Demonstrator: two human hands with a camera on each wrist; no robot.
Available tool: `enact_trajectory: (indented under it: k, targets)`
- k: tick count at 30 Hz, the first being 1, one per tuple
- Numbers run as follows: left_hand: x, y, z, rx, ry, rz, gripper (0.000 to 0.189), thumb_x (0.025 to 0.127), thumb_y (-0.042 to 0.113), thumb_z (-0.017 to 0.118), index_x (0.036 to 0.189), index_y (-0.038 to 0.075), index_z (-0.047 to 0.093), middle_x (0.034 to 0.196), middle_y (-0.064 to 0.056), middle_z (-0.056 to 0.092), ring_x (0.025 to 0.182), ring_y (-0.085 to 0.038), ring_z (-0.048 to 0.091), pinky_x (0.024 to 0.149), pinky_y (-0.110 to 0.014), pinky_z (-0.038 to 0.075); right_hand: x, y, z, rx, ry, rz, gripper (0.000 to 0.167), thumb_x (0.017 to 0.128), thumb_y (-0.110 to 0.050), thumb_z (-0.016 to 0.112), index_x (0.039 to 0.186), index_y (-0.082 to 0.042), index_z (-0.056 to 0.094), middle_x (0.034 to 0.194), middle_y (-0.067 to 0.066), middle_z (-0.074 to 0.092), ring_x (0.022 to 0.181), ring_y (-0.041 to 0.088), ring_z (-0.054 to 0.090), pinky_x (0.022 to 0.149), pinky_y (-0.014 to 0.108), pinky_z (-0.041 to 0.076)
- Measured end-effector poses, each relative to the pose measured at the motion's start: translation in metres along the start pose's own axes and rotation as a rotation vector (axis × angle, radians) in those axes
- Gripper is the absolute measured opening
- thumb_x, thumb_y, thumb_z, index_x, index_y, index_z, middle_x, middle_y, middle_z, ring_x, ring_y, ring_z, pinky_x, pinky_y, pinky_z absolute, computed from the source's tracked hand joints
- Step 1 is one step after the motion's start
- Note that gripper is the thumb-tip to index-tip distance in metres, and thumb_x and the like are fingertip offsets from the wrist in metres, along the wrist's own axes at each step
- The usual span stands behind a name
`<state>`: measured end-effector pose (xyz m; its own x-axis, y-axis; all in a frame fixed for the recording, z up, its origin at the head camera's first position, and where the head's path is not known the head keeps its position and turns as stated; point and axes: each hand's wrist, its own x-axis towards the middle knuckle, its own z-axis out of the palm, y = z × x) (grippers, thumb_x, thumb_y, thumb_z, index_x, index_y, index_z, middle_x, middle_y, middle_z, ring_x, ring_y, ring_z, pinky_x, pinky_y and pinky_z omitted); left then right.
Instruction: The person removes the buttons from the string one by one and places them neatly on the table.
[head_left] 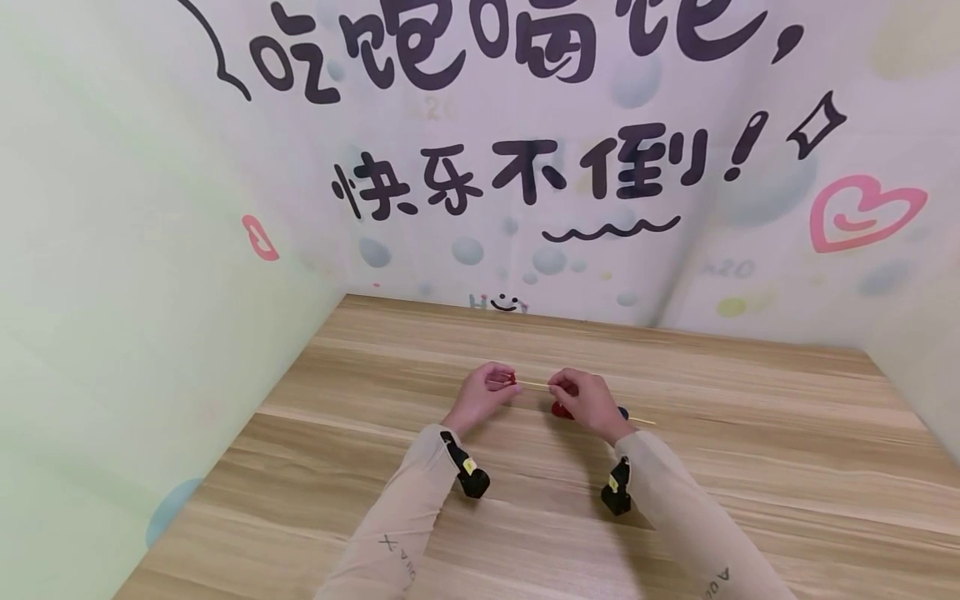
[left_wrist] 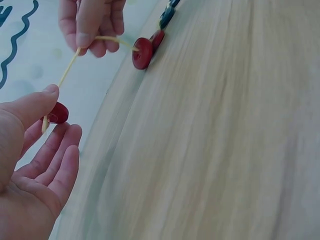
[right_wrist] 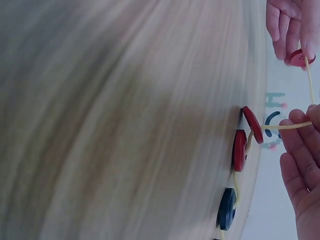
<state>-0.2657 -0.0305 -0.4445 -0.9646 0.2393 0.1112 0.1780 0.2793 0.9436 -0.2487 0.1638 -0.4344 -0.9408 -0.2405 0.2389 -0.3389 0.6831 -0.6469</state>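
Note:
Between thumb and fingers, my left hand (head_left: 483, 396) pinches a red button (left_wrist: 59, 113) that has a yellow cord (left_wrist: 68, 70) through it. A short end of the cord pokes out past this button in the left wrist view. My right hand (head_left: 588, 400) pinches the same cord a little way along, and the stretch between the hands looks taut. Beyond the right hand the cord drops to a tilted red button (right_wrist: 252, 125), a second red button (right_wrist: 240, 150) and a dark blue button (right_wrist: 227, 209), strung one after another near the tabletop.
A wood-grain table (head_left: 525, 533) lies under both forearms. White printed wall sheets (head_left: 450, 275) stand behind it and on both sides. From under the right wrist, the cord's tail (head_left: 642, 421) runs out to the right across the table.

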Motion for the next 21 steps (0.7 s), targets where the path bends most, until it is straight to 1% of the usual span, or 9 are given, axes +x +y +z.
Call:
enact_trajectory:
  k: [4, 7, 11, 17, 21]
  targets:
    - [0.000, -0.002, -0.006, 0.020, 0.008, -0.015, 0.033, 0.078, 0.006, 0.066, 0.106, -0.005, 0.055, 0.098, -0.015, 0.060, 0.091, -0.026, 0.058, 0.079, -0.028, 0.047, -0.001, 0.001, -0.001, 0.001, -0.001, 0.005, 0.008, 0.083, -0.008, 0.061, 0.089, -0.003, 0.063, 0.081, 0.004, 0.063, 0.072, 0.015, 0.057, 0.065, 0.030, 0.049]
    - [-0.001, -0.004, -0.010, 0.027, 0.007, -0.011, 0.034, 0.077, 0.005, 0.067, 0.106, -0.007, 0.054, 0.097, -0.016, 0.060, 0.090, -0.027, 0.058, 0.078, -0.029, 0.047, -0.002, 0.002, -0.002, -0.001, -0.003, 0.012, 0.008, 0.083, -0.009, 0.061, 0.089, -0.003, 0.063, 0.080, 0.004, 0.063, 0.072, 0.015, 0.057, 0.065, 0.031, 0.049]
    - [-0.001, -0.005, -0.017, 0.033, 0.013, -0.014, 0.032, 0.076, 0.004, 0.067, 0.104, -0.006, 0.054, 0.095, -0.016, 0.060, 0.089, -0.028, 0.058, 0.078, -0.029, 0.047, -0.002, 0.004, -0.003, -0.009, -0.001, 0.015, 0.007, 0.082, -0.009, 0.062, 0.088, -0.005, 0.062, 0.079, 0.003, 0.063, 0.071, 0.015, 0.056, 0.065, 0.031, 0.048]
    - [-0.002, -0.009, -0.024, 0.065, 0.028, -0.035, 0.030, 0.074, 0.007, 0.070, 0.100, -0.002, 0.057, 0.091, -0.013, 0.059, 0.084, -0.024, 0.056, 0.078, -0.031, 0.046, -0.002, 0.005, -0.002, -0.003, -0.007, 0.024, 0.007, 0.082, -0.010, 0.062, 0.087, -0.006, 0.062, 0.077, 0.002, 0.062, 0.069, 0.013, 0.055, 0.063, 0.028, 0.047]
    - [-0.002, -0.014, -0.029, 0.092, 0.020, -0.035, 0.029, 0.073, 0.006, 0.071, 0.097, -0.003, 0.058, 0.089, -0.013, 0.058, 0.080, -0.021, 0.054, 0.075, -0.030, 0.046, -0.002, 0.004, -0.003, 0.004, -0.015, 0.032, 0.007, 0.083, -0.010, 0.062, 0.088, -0.006, 0.062, 0.077, 0.001, 0.062, 0.069, 0.013, 0.055, 0.063, 0.028, 0.047]
